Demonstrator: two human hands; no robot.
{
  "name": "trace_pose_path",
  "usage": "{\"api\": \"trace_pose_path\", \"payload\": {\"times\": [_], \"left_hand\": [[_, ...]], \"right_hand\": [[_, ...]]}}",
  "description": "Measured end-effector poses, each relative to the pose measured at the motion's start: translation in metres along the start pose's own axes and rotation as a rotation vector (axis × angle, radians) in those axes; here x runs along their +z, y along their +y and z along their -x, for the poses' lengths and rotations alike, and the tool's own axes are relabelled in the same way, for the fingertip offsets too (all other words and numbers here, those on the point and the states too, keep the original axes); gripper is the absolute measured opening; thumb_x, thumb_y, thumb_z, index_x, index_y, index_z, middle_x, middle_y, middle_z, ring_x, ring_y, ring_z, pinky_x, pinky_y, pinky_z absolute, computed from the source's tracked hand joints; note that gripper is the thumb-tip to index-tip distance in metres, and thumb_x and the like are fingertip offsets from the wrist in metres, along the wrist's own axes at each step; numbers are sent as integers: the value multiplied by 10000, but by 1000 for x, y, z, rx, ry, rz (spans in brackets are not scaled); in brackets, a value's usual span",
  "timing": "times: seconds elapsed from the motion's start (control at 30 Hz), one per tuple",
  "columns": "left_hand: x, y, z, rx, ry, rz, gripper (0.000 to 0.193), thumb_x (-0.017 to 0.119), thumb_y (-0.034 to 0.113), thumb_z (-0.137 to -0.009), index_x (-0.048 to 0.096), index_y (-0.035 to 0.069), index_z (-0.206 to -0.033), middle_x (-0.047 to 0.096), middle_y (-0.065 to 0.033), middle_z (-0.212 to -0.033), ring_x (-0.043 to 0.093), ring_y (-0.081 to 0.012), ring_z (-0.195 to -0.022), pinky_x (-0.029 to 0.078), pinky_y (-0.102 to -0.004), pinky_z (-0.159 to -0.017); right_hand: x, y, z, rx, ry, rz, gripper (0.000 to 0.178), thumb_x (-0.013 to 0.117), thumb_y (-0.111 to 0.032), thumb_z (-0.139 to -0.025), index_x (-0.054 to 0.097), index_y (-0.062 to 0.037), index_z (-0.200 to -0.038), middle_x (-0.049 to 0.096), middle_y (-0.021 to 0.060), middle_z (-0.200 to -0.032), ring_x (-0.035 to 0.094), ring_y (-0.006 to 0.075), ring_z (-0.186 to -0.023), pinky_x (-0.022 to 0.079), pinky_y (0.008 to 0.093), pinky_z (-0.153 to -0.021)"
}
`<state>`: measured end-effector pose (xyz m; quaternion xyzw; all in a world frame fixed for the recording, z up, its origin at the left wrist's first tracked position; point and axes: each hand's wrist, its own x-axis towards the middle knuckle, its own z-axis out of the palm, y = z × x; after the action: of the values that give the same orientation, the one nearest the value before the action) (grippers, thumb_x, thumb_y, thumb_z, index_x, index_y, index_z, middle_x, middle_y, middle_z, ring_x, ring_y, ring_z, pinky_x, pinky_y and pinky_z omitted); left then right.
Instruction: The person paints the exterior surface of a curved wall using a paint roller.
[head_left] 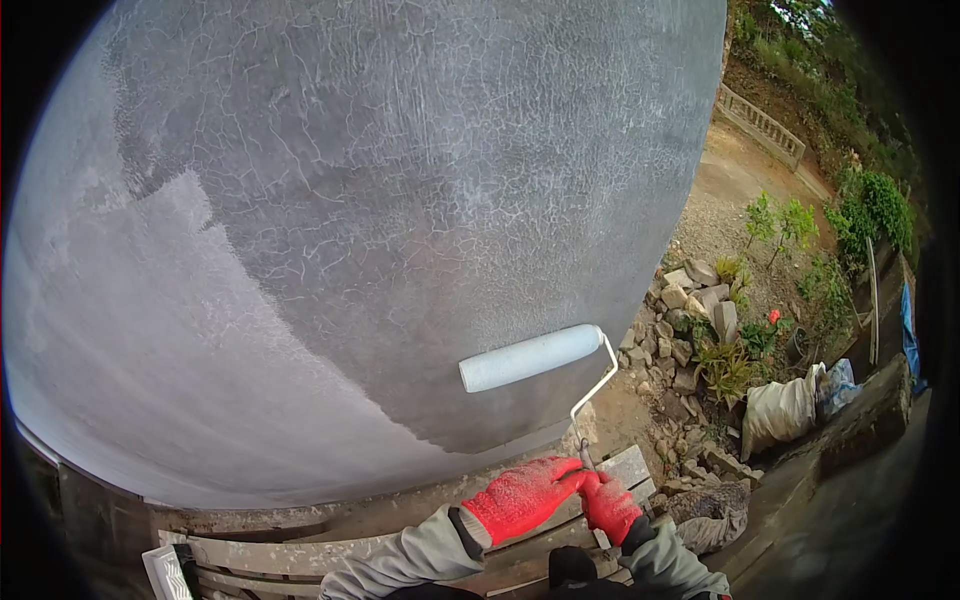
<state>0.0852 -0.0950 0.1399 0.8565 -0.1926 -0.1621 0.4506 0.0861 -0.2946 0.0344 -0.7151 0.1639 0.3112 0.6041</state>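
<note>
A paint roller (530, 358) with a pale, long sleeve and a bent white wire frame is at the lower right of a tall grey wall (400, 200). Its sleeve lies against or close to the wall; I cannot tell which. My left hand (525, 497), in a red glove, is closed at the roller's handle. Just beside it my right hand (608, 505), gloved in red too, is wrapped round the same handle, mostly hiding it. The wall's middle is dark and covered in fine pale cracks, while a smoother, lighter grey area runs along its left and bottom.
Wooden planks (350, 550) run below the wall, with a white ridged tray (170, 572) at the lower left. Right of the wall lie a heap of stones (680, 320), plants, a stuffed white sack (783, 410) and a crumpled dirty sack (712, 515). A low balustrade (760, 125) stands farther off.
</note>
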Motion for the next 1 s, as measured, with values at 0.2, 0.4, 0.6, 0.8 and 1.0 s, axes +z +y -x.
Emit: {"api": "trace_pose_path", "payload": {"times": [0.2, 0.4, 0.6, 0.8, 1.0], "left_hand": [[-2, -12, 10, -44, -91, -7, 404, 458, 354, -978, 548, 78, -1259, 580, -148, -1234, 541, -318, -1148, 440, -388, -958], [-31, -3, 19, -208, -24, 138, 416, 445, 387, -986, 553, 115, -1282, 606, -93, -1202, 586, -249, -1072, 440, -328, -926], [-55, 9, 24, -104, 128, 226, 397, 443, 333, -1001, 545, 78, -1287, 622, -81, -1180, 575, -214, -1106, 430, -302, -934], [-62, 13, 31, -86, 340, 250, 350, 431, 250, -1012, 546, 55, -1279, 604, -115, -1207, 556, -223, -1139, 429, -310, -949], [-53, -11, 44, -232, 286, 301, 375, 479, 301, -987, 556, 63, -1266, 598, -123, -1217, 562, -238, -1141, 426, -315, -958]], "right_hand": [[3, 38, -15, -283, -2, 270, 423, 498, -453, -902, 567, -35, -902, 517, 56, -570, 523, 193, -454, 441, 347, -439], [13, -36, 17, -107, 79, -11, 315, 551, -350, -884, 568, -36, -860, 500, 32, -551, 494, 145, -456, 401, 307, -446], [37, -199, 62, -547, 2, -130, 228, 526, -255, -908, 580, -34, -918, 478, 10, -561, 453, 116, -444, 376, 278, -422], [70, -226, 57, -638, -68, -210, 208, 485, -201, -933, 572, -13, -910, 482, 19, -570, 446, 115, -441, 372, 266, -414], [74, -72, 13, -277, -73, -86, 242, 554, -279, -902, 555, -42, -950, 510, 25, -582, 480, 122, -462, 398, 285, -436]]}}
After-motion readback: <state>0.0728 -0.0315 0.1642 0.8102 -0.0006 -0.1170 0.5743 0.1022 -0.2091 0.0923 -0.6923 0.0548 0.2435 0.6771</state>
